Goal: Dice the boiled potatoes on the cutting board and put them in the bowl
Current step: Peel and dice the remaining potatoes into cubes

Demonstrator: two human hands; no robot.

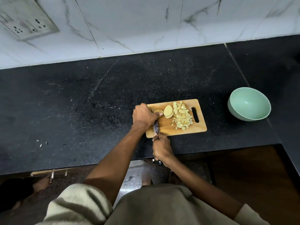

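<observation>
Left hand [143, 116]: curled over the uncut potato piece [157, 111] at the left end of the cutting board [165, 125], which it holds down; the fingertips are just beside the blade.
Right hand [161, 147]: clenched round the handle of the knife [156, 127], whose blade runs away from the body toward the held piece.
Potatoes: two slices [168, 111] lie overlapped mid-board; a heap of diced cubes [181, 116] is spread on the right half, near the handle slot.
Bowl [249, 103]: pale green, seen empty, standing on the black table [81, 103] well apart from the board, to its right.
Risk to fingers: boiled potato is judged soft and slippery; a slip under pressure could bring the edge against the left fingertips.
Risk to cubes: the heap reaches close to the board's right part, so cubes could be pushed off onto the table.
Risk at transfer: the gap to the bowl could cause spills.
</observation>
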